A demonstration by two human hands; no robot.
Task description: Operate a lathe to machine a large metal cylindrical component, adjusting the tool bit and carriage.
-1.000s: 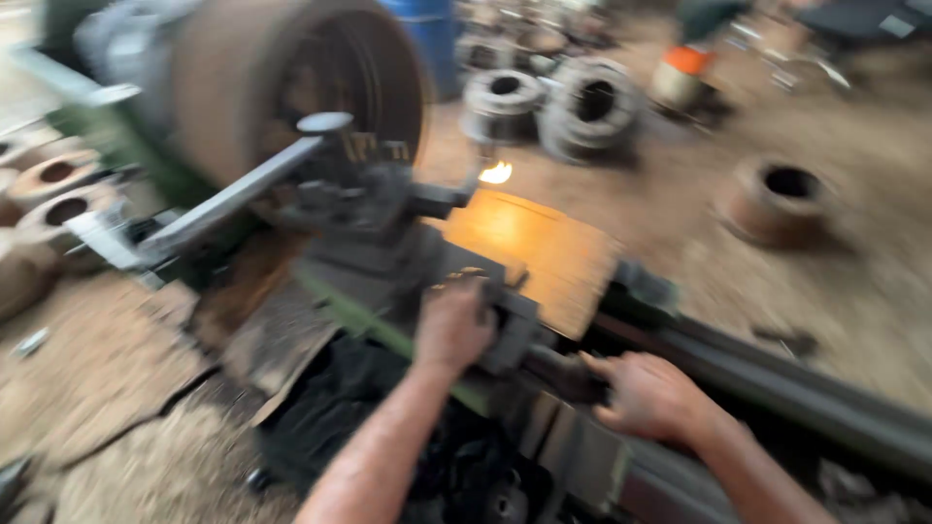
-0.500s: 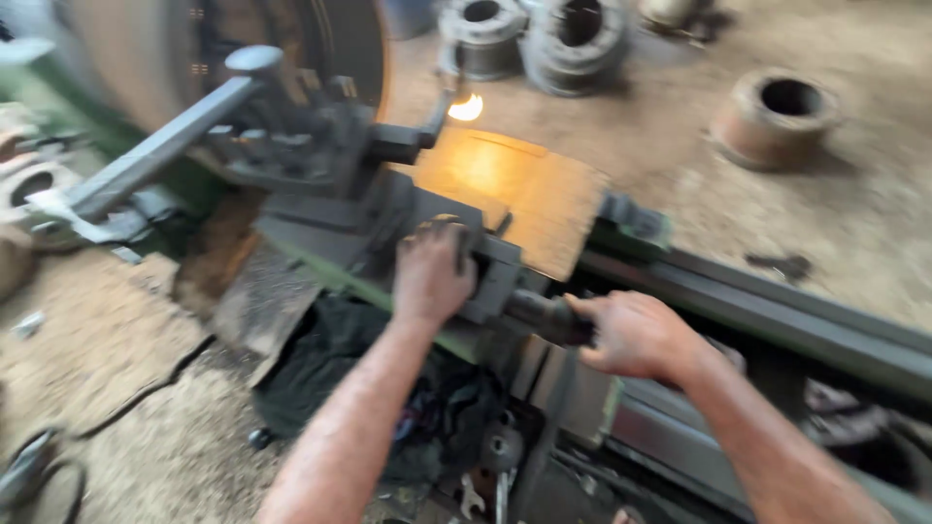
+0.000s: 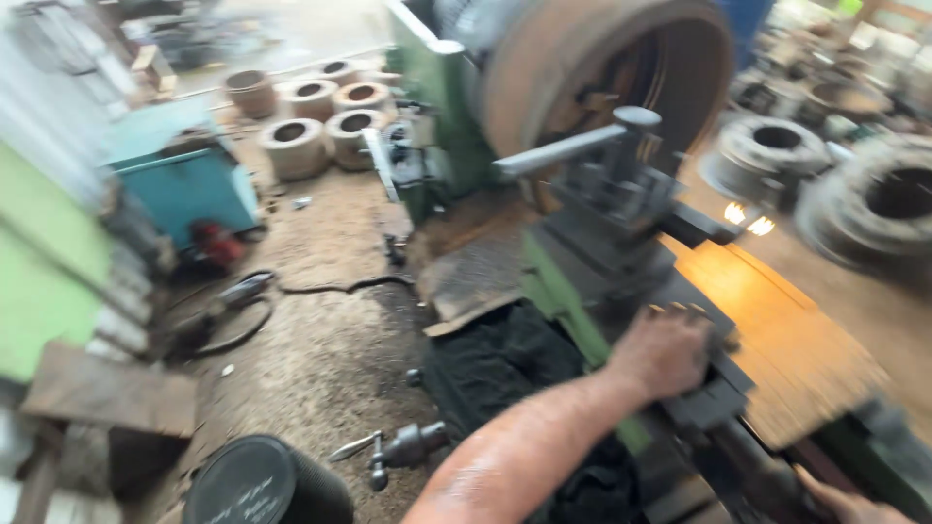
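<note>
My left hand (image 3: 665,351) is closed over a dark metal handle on the carriage (image 3: 621,262) of a big green lathe. My right hand (image 3: 843,502) shows only partly at the bottom right corner, against a dark round handle; its grip is mostly cut off by the frame edge. Beyond the carriage, a large rusty round workpiece (image 3: 607,73) sits in the lathe's chuck, with the grey tool post and its long lever (image 3: 582,146) right in front of it. The picture is motion-blurred.
An orange-lit wooden board (image 3: 786,340) lies right of the carriage. Several rusty metal rings (image 3: 311,116) stand on the dirt floor at back left, more rings (image 3: 835,175) at right. A blue box (image 3: 184,180), a black cylinder (image 3: 257,480) and cables lie left.
The view has swung left and closer, showing more floor at the left. My left hand stays on the carriage handle; my right hand has slid to the bottom right corner of the view.
</note>
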